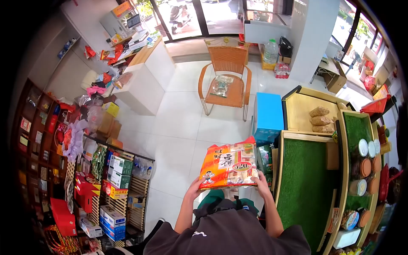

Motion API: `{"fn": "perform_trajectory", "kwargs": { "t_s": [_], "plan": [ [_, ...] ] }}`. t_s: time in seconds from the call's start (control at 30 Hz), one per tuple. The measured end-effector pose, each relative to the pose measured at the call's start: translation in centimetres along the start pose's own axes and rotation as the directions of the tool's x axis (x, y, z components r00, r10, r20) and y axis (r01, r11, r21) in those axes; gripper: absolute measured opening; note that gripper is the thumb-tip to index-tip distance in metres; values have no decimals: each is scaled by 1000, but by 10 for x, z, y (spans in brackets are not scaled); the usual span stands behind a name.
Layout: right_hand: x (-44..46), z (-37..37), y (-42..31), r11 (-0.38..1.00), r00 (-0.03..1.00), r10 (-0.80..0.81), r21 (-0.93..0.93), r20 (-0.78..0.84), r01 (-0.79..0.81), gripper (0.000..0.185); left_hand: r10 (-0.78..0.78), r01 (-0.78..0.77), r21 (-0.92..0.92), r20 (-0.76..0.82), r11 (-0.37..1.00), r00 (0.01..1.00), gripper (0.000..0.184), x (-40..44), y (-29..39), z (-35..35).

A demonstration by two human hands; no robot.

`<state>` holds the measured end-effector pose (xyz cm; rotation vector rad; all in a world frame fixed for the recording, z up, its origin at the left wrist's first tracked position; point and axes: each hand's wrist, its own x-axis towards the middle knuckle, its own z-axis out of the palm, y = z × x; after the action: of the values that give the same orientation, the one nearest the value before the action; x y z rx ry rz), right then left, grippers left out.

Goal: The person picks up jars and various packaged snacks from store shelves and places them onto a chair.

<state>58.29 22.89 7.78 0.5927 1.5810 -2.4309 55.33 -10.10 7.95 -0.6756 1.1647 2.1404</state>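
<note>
A large orange and red bag of rice crackers (pixel 229 163), printed "520", is held out in front of my body. My left hand (pixel 194 188) grips its lower left corner, fingers partly hidden by the bag. At the lower right edge, my right hand (pixel 261 183) is closed on the same bag. The bag is apart from the shelves and the chair. Ahead stands a woven orange armchair (pixel 228 59) with clear and green plastic packets (pixel 221 86) on its seat.
To my right runs a display stand lined with green turf (pixel 304 182), beside a blue box (pixel 268 111) and several jars (pixel 361 147). Bagged snacks (pixel 319 119) lie in a wooden tray. Slatted shelves with boxes (pixel 112 219) stand left, and a white counter (pixel 142 87) lies beyond.
</note>
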Motion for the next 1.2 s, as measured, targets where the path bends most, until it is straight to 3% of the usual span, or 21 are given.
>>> {"fn": "perform_trajectory", "kwargs": {
  "t_s": [0.1,0.17,0.33,0.6,0.63,0.77,0.9,0.97,1.07,1.13,1.2],
  "plan": [
    [43,2,-14,999,1000,23,-42,-19,-24,44,-39,39,37,-18,999,999,45,33,34,10],
    [67,12,-34,964,990,128,-228,-59,-138,49,-50,50,53,-1,997,999,46,59,54,12],
    [138,29,-48,973,983,179,-142,-42,-184,51,-95,96,95,-17,991,995,45,138,104,1],
    [260,73,-96,965,956,253,-34,-146,-260,47,-142,138,125,19,982,990,43,248,199,8],
    [274,71,-97,955,948,271,-73,-169,-287,48,-123,117,125,41,985,992,43,263,209,6],
    [342,72,-105,955,946,295,85,-132,-286,66,-103,98,132,33,986,994,45,307,259,23],
    [424,59,-110,955,961,242,-141,-133,-260,61,-70,51,328,46,943,997,46,380,304,31],
    [473,57,-115,918,977,172,-340,-126,-205,59,-76,55,348,45,936,996,46,415,328,42],
    [545,57,-116,941,979,158,-282,-130,-189,57,-40,3,407,82,913,996,47,476,366,56],
    [595,48,-103,934,994,74,-345,-77,-96,57,-58,22,470,62,882,996,48,528,384,57],
    [640,41,-97,932,989,111,-335,-97,-138,59,-113,84,533,22,842,993,48,560,400,58]
  ]
}}
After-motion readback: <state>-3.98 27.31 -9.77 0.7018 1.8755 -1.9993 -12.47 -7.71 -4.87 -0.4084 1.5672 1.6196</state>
